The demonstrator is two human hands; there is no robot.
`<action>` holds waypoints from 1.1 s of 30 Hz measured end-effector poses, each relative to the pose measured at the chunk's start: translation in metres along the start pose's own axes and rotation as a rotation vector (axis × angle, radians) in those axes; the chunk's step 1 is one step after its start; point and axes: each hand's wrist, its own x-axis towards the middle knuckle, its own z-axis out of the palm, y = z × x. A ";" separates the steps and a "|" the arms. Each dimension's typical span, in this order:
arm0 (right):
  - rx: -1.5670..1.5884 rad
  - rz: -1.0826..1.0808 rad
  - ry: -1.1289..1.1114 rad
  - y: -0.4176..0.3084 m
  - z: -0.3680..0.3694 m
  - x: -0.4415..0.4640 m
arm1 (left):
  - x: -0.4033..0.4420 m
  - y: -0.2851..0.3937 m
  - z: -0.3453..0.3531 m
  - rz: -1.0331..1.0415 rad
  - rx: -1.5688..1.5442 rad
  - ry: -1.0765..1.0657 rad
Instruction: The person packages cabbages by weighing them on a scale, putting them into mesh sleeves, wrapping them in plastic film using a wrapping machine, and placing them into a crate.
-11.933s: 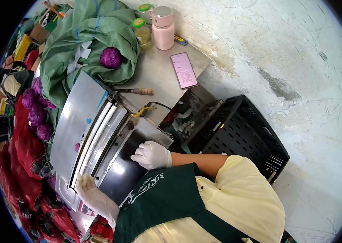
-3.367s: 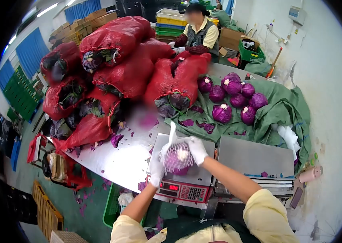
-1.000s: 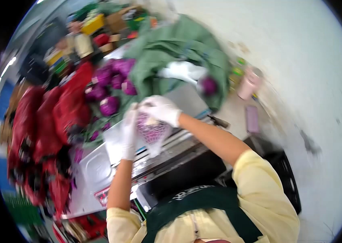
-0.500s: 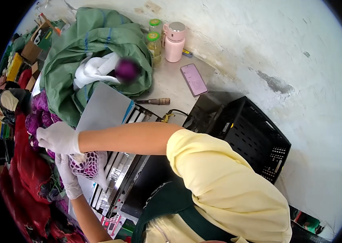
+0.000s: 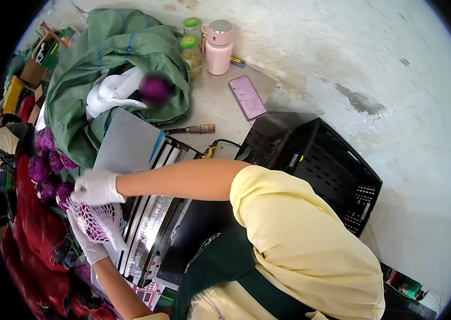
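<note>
A red cabbage (image 5: 95, 228) sits inside a white foam net sleeve (image 5: 109, 214), its purple showing through the holes. My gloved left hand (image 5: 82, 237) cradles it from the left and below, with the fingers partly hidden. Above it, my gloved right hand (image 5: 97, 188) is closed on the upper edge of the sleeve, blurred a little by motion. Under and beside the netted cabbage lies a film-wrapping machine (image 5: 156, 221) with a grey metal plate (image 5: 126, 140). Several bare red cabbages (image 5: 41, 169) are piled just beyond my hands.
A green woven sack (image 5: 65, 101) with white netting inside stands at the back. Nearby are a pink bottle (image 5: 218, 56), jars (image 5: 190, 53), a phone (image 5: 247, 98) and a wooden-handled tool (image 5: 201, 129). A black crate (image 5: 337, 170) stands right; red sacks (image 5: 33, 234) lie left.
My right hand has shifted right and slightly down, drawing the net's upper edge along. The sleeve now stretches higher over the cabbage, and my left hand has moved slightly left. The whole view has shifted slightly.
</note>
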 end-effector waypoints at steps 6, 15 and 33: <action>0.108 0.026 -0.051 -0.008 0.034 -0.023 | 0.004 0.010 -0.063 0.510 0.609 0.494; 0.335 0.108 -0.039 -0.005 0.035 -0.022 | -0.041 -0.023 0.011 0.257 0.098 0.106; -0.083 -0.096 -0.100 0.010 0.057 -0.044 | -0.088 -0.043 0.023 0.445 0.219 0.298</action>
